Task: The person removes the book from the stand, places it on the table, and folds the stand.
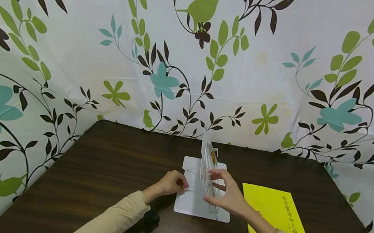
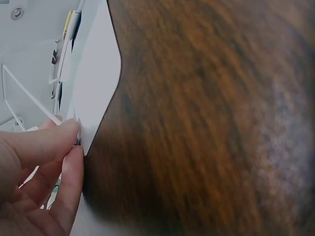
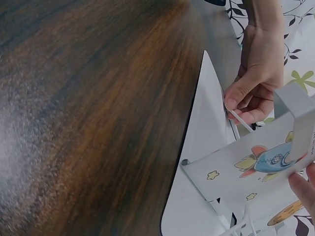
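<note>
A white book stand stands on the table, its flat base plate lying down and its printed panel raised nearly upright. In the right wrist view the panel shows a cartoon rocket and small stars. My left hand is low at the left of the base, pinching a thin white wire support between thumb and fingertips. On the other side, my right hand holds the raised panel, fingers and thumb bent against it. Only a few of its fingertips appear in the right wrist view.
A yellow book with dark printed characters lies right of the stand, partly under the right forearm. Dark wood tabletop surrounds the stand. Behind hangs a white cloth with leaves and birds. Each wrist carries a black device.
</note>
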A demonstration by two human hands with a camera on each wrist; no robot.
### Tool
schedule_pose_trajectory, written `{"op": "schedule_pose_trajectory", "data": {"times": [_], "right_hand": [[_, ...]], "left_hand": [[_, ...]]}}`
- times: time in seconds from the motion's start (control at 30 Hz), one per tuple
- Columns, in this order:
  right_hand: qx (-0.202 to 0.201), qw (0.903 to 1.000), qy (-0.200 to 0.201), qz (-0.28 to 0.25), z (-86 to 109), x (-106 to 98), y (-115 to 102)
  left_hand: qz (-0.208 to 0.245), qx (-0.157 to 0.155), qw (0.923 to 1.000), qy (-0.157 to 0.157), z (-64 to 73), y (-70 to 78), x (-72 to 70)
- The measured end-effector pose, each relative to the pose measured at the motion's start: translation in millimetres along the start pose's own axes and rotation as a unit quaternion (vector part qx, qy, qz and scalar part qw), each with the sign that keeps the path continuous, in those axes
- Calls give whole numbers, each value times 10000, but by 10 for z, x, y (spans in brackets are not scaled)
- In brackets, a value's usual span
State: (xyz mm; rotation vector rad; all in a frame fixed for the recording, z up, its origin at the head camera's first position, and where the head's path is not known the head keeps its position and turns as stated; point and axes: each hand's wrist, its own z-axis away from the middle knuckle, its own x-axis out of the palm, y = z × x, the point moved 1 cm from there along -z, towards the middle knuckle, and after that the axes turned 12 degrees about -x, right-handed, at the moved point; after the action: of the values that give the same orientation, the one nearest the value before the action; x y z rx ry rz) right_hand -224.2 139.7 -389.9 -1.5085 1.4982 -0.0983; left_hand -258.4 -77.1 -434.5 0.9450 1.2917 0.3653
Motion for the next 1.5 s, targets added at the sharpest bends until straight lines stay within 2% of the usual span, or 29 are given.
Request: {"op": "schedule_pose_trajectory", "data": {"times": [0.13, 0.43, 0.67, 0.9, 1.27, 1.5], "right_hand": [[19, 10000, 44, -56, 31, 23, 102], [-78, 9999, 121, -11, 40, 14, 96], [-367, 9982, 303, -373, 88, -9, 121], [-309, 9971, 383, -586, 163, -57, 158], [-220, 9976, 560, -329, 231, -128, 155], [-265, 9972, 600, -355, 240, -120, 180]], "left_hand": [[36, -108, 9999, 39, -9, -20, 14], [51, -74, 10000, 36, -27, -29, 13], [18, -7, 10000, 31, -28, -34, 17], [6, -2, 10000, 49, -40, -40, 25], [-64, -1, 10000, 62, -35, -27, 13], [-52, 36, 9999, 104, -25, -32, 24]]}}
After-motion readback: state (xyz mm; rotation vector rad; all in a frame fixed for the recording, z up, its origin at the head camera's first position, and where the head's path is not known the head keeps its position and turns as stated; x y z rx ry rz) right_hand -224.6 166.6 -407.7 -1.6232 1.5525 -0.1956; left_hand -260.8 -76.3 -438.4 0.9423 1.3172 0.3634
